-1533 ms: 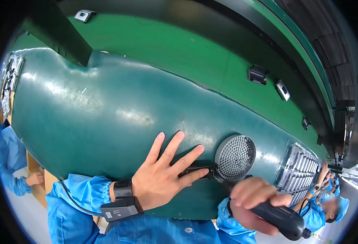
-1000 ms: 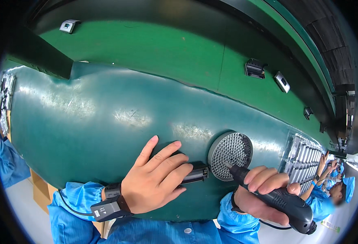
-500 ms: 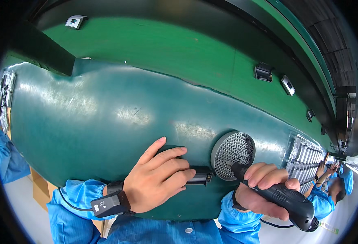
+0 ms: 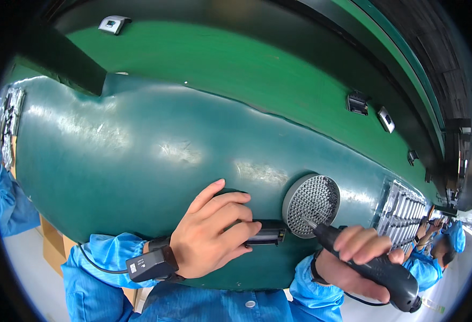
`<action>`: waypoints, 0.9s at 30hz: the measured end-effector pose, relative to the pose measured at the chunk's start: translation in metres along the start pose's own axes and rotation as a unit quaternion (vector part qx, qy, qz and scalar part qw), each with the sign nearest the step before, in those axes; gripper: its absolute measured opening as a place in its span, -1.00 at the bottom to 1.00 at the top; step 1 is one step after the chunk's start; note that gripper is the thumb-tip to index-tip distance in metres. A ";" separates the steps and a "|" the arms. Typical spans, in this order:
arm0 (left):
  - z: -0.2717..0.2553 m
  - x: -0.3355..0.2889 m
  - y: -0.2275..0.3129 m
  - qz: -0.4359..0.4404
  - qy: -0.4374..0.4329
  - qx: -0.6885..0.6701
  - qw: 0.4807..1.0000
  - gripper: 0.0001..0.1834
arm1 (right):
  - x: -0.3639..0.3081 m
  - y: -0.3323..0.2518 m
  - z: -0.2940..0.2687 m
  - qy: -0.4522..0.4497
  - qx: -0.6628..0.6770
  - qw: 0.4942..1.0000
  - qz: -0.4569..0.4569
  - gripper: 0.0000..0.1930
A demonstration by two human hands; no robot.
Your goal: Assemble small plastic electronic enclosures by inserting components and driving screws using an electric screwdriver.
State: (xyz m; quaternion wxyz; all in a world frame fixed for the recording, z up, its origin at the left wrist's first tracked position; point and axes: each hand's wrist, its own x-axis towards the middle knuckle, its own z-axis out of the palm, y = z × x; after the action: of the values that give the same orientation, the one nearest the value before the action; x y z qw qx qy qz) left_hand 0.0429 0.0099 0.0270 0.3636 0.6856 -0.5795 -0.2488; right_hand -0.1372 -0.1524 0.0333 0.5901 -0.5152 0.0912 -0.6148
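My left hand [image 4: 212, 228] rests palm down at the near edge of the green table. Its thumb and index finger grip the left end of a dark, narrow plastic part [image 4: 271, 234], while the other fingers stretch out above it. In my right hand [image 4: 354, 260] is a black electric screwdriver [image 4: 389, 276], fingers wrapped round its body. The screwdriver's bit points into a round grey dish [image 4: 285, 206] with a dotted inner surface, just right of the part. Whether the tip touches anything in the dish I cannot tell.
A clear tray [image 4: 399, 212] with rows of slender pieces stands at the right, near a co-worker in blue [image 4: 432, 260]. Small dark and silver housings [image 4: 357, 103] lie on the green strip at the back. Another blue sleeve [image 4: 16, 201] shows at far left.
The screwdriver has drawn back slightly toward me, and more of its bit shows at the dish. My left hand keeps its grip on the part. The whole view has shifted a little.
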 end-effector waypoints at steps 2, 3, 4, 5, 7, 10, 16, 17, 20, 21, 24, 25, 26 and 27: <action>-0.001 0.002 -0.001 -0.007 0.006 -0.013 1.000 -0.48 | -0.003 -0.006 0.004 -0.003 0.029 1.000 0.002 -0.29; -0.003 0.002 -0.001 -0.005 0.005 -0.019 1.000 -0.47 | -0.003 -0.009 0.010 0.000 0.055 0.999 0.002 -0.30; -0.004 0.002 -0.001 -0.005 0.004 -0.025 1.000 -0.47 | -0.006 -0.013 0.018 -0.006 0.044 0.999 0.016 -0.33; -0.004 0.003 0.000 -0.010 0.005 -0.024 1.000 -0.47 | -0.009 -0.012 0.024 -0.006 0.048 0.999 0.020 -0.33; -0.004 0.003 -0.001 -0.005 0.009 -0.034 0.999 -0.46 | -0.016 -0.009 0.038 -0.069 0.093 0.993 0.025 -0.28; -0.006 0.002 -0.003 -0.006 0.014 -0.026 1.000 -0.47 | -0.027 -0.003 0.041 -0.125 0.100 0.985 0.059 -0.26; -0.005 0.001 -0.005 0.000 0.025 -0.015 1.000 -0.50 | -0.032 0.002 0.047 -0.156 0.103 0.980 0.068 -0.25; -0.005 0.001 -0.005 0.000 0.025 -0.016 1.000 -0.50 | -0.032 0.002 0.047 -0.154 0.105 0.980 0.067 -0.26; -0.006 0.000 -0.005 0.001 0.027 -0.018 0.999 -0.50 | -0.034 0.004 0.049 -0.156 0.109 0.980 0.066 -0.26; -0.006 0.000 -0.005 0.003 0.028 -0.019 0.999 -0.49 | -0.034 0.005 0.049 -0.159 0.107 0.979 0.065 -0.26; -0.006 -0.001 -0.005 0.002 0.027 -0.021 0.999 -0.48 | -0.040 0.009 0.056 -0.119 0.060 0.989 0.070 -0.34; -0.007 -0.001 -0.005 0.001 0.027 -0.023 0.999 -0.47 | -0.041 0.010 0.055 -0.119 0.061 0.988 0.072 -0.34; -0.007 -0.002 -0.005 0.001 0.028 -0.023 0.999 -0.47 | -0.041 0.011 0.053 -0.133 0.082 0.986 0.060 -0.30; -0.007 -0.002 -0.005 0.002 0.028 -0.023 0.999 -0.46 | -0.041 0.011 0.051 -0.147 0.102 0.983 0.048 -0.26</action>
State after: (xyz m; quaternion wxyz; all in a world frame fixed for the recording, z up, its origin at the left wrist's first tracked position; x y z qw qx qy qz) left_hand 0.0512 0.0137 0.0270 0.3959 0.6826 -0.5646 -0.2418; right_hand -0.1012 -0.0967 0.0268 0.6758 -0.5318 -0.0352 -0.5092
